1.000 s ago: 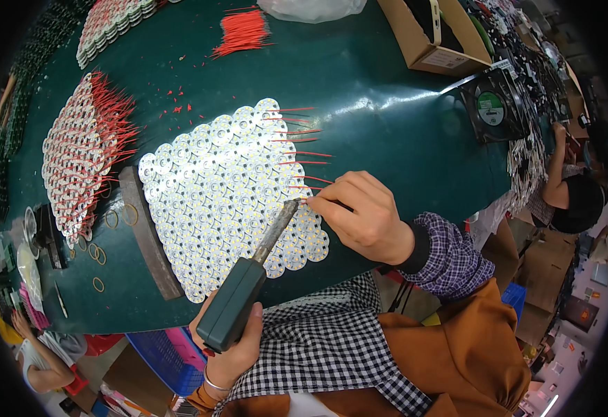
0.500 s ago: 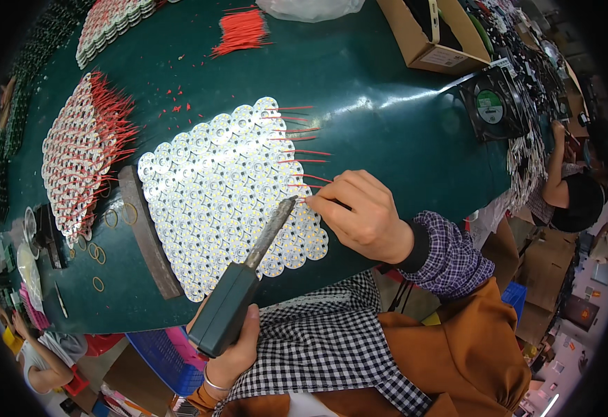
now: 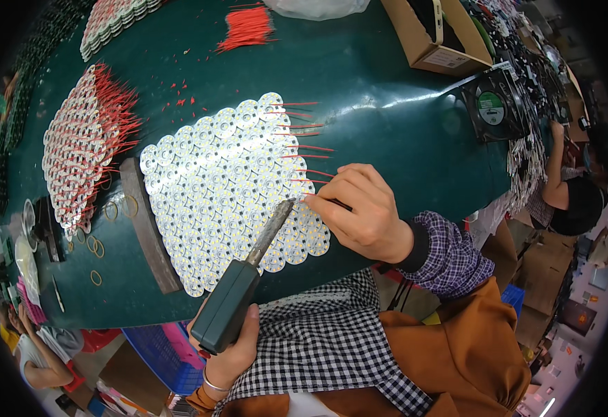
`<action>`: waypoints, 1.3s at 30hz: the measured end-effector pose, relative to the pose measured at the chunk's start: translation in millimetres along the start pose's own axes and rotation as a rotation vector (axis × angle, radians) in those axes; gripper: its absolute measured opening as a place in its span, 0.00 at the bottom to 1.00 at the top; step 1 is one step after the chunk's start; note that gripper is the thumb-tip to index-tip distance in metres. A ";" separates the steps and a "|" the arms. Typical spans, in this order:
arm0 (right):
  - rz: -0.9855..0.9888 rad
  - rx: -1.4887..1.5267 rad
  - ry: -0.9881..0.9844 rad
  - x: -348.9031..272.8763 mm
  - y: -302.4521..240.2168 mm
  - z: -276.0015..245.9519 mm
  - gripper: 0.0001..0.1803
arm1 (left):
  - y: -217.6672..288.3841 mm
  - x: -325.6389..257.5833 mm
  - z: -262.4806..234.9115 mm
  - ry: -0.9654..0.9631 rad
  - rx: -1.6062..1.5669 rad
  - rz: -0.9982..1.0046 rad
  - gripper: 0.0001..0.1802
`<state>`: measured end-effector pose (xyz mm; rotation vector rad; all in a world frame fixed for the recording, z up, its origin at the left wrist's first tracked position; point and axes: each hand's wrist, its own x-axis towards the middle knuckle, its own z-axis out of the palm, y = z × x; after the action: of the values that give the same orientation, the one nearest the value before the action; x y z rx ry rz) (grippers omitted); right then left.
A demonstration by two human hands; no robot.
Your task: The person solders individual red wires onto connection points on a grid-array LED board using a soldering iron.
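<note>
My left hand is closed round the dark green handle of a soldering iron. Its grey metal barrel slants up and right, and the tip lies at the right part of a white LED board panel made of many joined round boards. Close beside that tip, my right hand pinches a thin red wire at the panel's edge, mostly hidden by the fingers. A thin dark piece shows under these fingers; its kind cannot be told. Several red wires stick out rightward from the panel's upper right edge.
A dark bar lies along the panel's left side. Beyond it are a wired stack of boards and rubber bands. A red wire bundle, a cardboard box and a black fan occupy the far side. Other people sit nearby.
The panel has shifted very slightly in view. The iron's tip and my right fingers stay close together at the panel's right edge, almost unmoved.
</note>
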<state>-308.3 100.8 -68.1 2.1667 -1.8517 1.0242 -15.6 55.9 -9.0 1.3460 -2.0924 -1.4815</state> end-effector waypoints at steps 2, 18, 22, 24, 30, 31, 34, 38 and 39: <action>-0.001 -0.003 -0.003 0.4 -0.5 0.6 0.09 | -2.6 -0.9 0.6 0.000 -0.011 -0.006 0.19; -0.034 -0.042 -0.027 -0.7 -1.8 0.3 0.09 | 0.4 5.5 5.9 0.052 0.013 0.082 0.11; -0.029 -0.037 -0.026 0.1 -2.4 0.0 0.09 | -21.5 -3.7 9.8 0.122 -0.010 0.175 0.14; -0.028 -0.036 -0.024 0.9 -2.6 0.3 0.09 | -26.2 -13.4 12.4 0.139 -0.126 0.079 0.16; -0.020 -0.025 -0.026 0.0 -3.0 0.2 0.09 | -17.8 -8.2 10.4 0.125 -0.193 0.051 0.21; -0.013 -0.014 -0.032 0.4 -2.7 0.0 0.09 | -16.2 -6.2 10.4 0.131 -0.183 0.082 0.21; 0.020 0.033 0.015 8.1 -1.5 -4.1 0.10 | -6.7 -2.3 10.3 0.168 -0.316 -0.006 0.21; 0.018 -0.032 0.021 18.6 5.2 -3.3 0.10 | -9.3 3.9 9.5 0.165 -0.279 -0.104 0.22; 0.022 -0.039 -0.011 21.3 4.8 -2.0 0.11 | -10.2 7.2 10.2 0.166 -0.256 -0.035 0.22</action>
<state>-313.0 82.8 -56.3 2.1394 -1.8884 0.9737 -20.6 56.0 -24.4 1.3609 -1.7210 -1.5331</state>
